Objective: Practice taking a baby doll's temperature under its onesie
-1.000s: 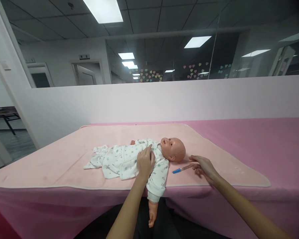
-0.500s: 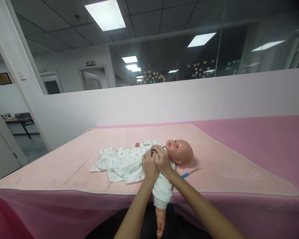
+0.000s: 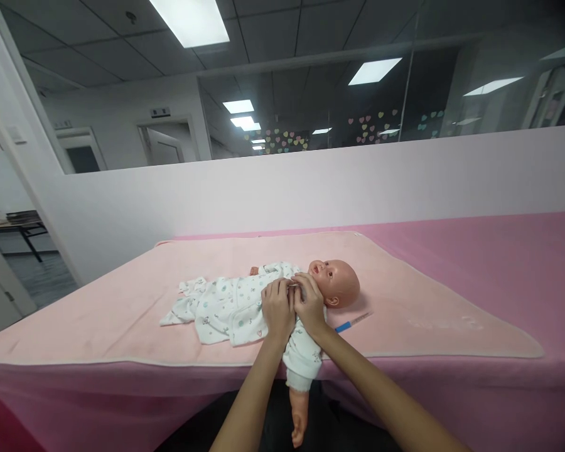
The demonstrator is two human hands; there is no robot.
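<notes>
A baby doll (image 3: 335, 284) lies on its back, its bald head to the right. It wears a white printed shirt (image 3: 245, 307) over its body. My left hand (image 3: 279, 307) rests on the doll's upper chest with bent fingers. Close beside it, my right hand (image 3: 309, 304) is at the shirt's neckline, just below the chin. The fingertips of both hands are closed together at the cloth there, and the exact spot they pinch is mostly covered. The doll's near arm (image 3: 299, 408) hangs over the table edge, between my forearms.
A thin tool with a blue handle (image 3: 343, 327) lies right of my right wrist. Under the doll spreads a peach mat (image 3: 433, 320) over a pink tablecloth (image 3: 503, 263). A white low wall (image 3: 334, 194) with glass above stands behind the table.
My hands stay at the doll's neckline; their fingers have shifted and the hands sit slightly farther apart. The whole view has drifted a little, so the scene appears farther left.
</notes>
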